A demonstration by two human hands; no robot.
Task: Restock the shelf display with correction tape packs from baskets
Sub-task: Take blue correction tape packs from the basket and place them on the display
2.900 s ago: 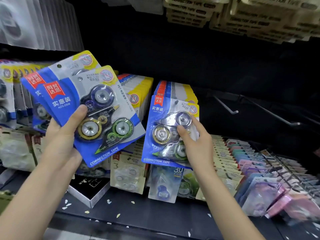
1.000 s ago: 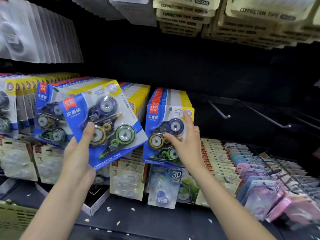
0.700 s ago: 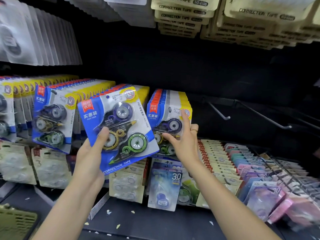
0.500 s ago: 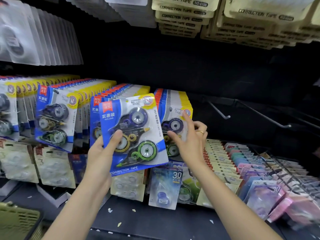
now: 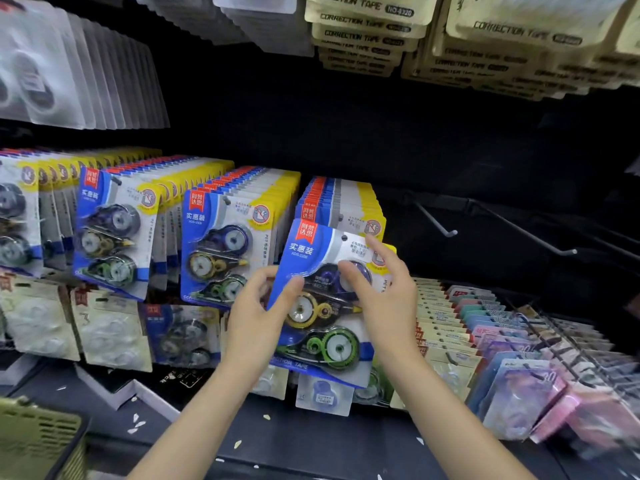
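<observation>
A blue-and-yellow correction tape pack [image 5: 325,323] with three dispensers under a clear blister is held in front of the rightmost hanging row [image 5: 343,202] of the same packs. My left hand [image 5: 256,317] grips its left edge, thumb on the front and fingers behind. My right hand [image 5: 388,299] lies against the pack's upper right front with fingers spread and fairly straight, the index finger pointing up near the hang hole. Two more full rows of identical packs [image 5: 221,244] [image 5: 110,237] hang to the left.
Two bare metal hooks [image 5: 436,220] [image 5: 530,233] jut out to the right of the rows. Beige correction tape packs [image 5: 363,26] hang overhead. Pastel packs [image 5: 519,341] fill the lower right hooks. A green basket [image 5: 34,441] sits at the bottom left by the dark shelf ledge [image 5: 311,441].
My left hand carried the pack rightward from the left rows to the front of the rightmost row. My right hand left that row's front pack and came onto the carried pack.
</observation>
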